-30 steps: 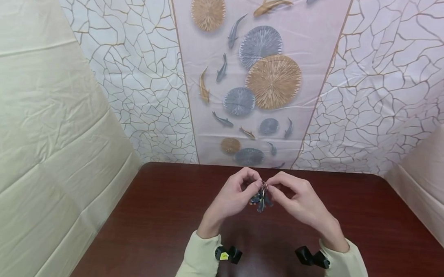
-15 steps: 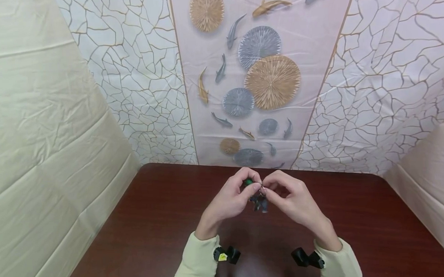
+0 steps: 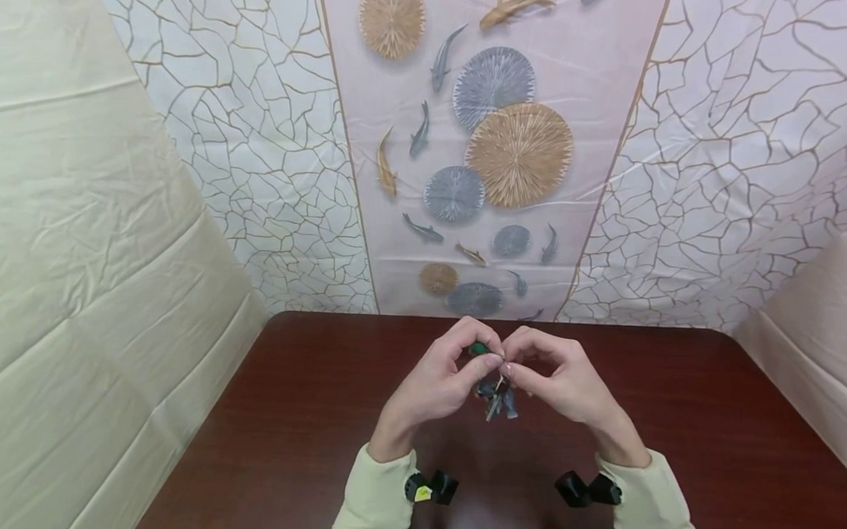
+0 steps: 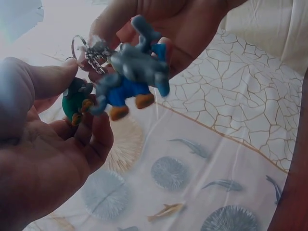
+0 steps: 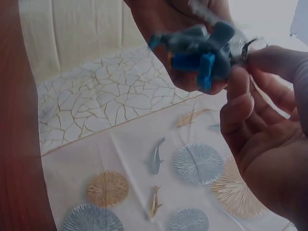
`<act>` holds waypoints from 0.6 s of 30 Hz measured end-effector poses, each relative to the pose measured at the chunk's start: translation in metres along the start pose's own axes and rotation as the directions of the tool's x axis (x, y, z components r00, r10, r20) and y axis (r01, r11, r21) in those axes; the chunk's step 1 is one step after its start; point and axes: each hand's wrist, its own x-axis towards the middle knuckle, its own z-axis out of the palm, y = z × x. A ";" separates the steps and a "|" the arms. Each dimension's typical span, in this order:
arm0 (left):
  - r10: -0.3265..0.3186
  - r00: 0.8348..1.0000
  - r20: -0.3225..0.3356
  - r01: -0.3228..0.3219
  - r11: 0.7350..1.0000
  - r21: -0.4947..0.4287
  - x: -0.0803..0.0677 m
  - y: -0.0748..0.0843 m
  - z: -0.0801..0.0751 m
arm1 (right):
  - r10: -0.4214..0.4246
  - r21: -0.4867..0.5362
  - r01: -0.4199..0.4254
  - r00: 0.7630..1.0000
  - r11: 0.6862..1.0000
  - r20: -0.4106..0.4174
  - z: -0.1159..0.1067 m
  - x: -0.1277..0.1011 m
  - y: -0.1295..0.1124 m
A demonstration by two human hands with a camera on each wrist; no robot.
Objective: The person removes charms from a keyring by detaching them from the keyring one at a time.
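Two hands meet above the dark wooden table. Left hand pinches a green charm and key ring at its 1 o'clock; right hand pinches the chain, a grey-blue figure dangling at 6 o'clock below the fingertips.

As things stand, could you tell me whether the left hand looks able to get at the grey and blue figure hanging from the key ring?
Probably yes: the grey and blue figure dangles free just beside the left hand, whose fingers hold the green charm right next to it.
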 end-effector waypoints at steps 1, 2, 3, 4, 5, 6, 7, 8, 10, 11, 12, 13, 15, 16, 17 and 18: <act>0.005 1.000 0.007 -0.005 1.000 -0.001 0.000 0.001 0.001 | -0.012 0.025 0.012 1.000 1.000 0.005 -0.001 0.000 0.000; 0.010 1.000 0.012 -0.010 1.000 0.000 0.000 0.003 0.001 | -0.022 0.045 0.022 1.000 0.999 0.010 -0.001 -0.001 -0.001; 0.012 1.000 0.017 -0.012 1.000 0.001 0.000 0.005 0.002 | -0.030 0.060 0.029 0.999 0.998 0.014 -0.002 -0.001 -0.001; 0.009 1.000 0.019 -0.009 1.000 0.000 0.000 0.006 0.002 | -0.035 0.070 0.033 0.999 0.997 0.020 -0.002 -0.001 -0.002; 0.006 1.000 0.019 -0.006 1.000 0.001 0.000 0.008 0.002 | -0.038 0.075 0.036 0.999 0.997 0.025 -0.003 -0.001 -0.002; 0.002 1.000 0.018 -0.002 1.000 0.003 0.000 0.010 0.002 | -0.042 0.084 0.039 0.999 0.996 0.032 -0.003 -0.001 -0.003; 0.000 1.000 0.018 0.000 1.000 0.008 0.000 0.012 0.002 | -0.036 0.083 0.032 0.999 0.996 0.039 -0.003 -0.001 -0.003; -0.001 1.000 0.017 0.001 1.000 0.010 -0.001 0.013 0.002 | -0.030 0.085 0.027 0.999 0.996 0.045 -0.004 -0.002 -0.004; 0.001 1.000 0.015 -0.001 1.000 0.017 -0.001 0.016 0.002 | -0.007 0.081 0.003 0.999 0.997 0.053 -0.004 -0.002 -0.005; 0.005 1.000 0.015 -0.005 1.000 0.021 -0.002 0.017 0.002 | 0.006 0.079 -0.010 0.998 0.997 0.056 -0.004 -0.003 -0.005; 0.009 1.000 0.014 -0.009 1.000 0.030 -0.002 0.018 0.002 | 0.020 0.075 -0.024 0.998 0.997 0.057 -0.005 -0.003 -0.006; 0.013 1.000 0.015 -0.013 0.999 0.038 -0.002 0.019 0.002 | 0.029 0.073 -0.033 0.998 0.997 0.057 -0.005 -0.003 -0.006; 0.018 1.000 0.016 -0.019 0.998 0.051 -0.003 0.020 0.001 | 0.033 0.074 -0.037 0.998 0.997 0.054 -0.005 -0.003 -0.007; 0.020 1.000 0.018 -0.021 0.998 0.060 -0.003 0.020 0.001 | 0.031 0.077 -0.035 0.998 0.996 0.054 -0.005 -0.003 -0.007; 0.023 1.000 0.020 -0.024 0.997 0.073 -0.003 0.021 0.001 | 0.022 0.085 -0.026 0.998 0.996 0.053 -0.005 -0.003 -0.007; 0.025 0.999 0.021 -0.026 0.996 0.086 -0.003 0.021 0.001 | 0.014 0.090 -0.018 0.999 0.996 0.051 -0.005 -0.003 -0.008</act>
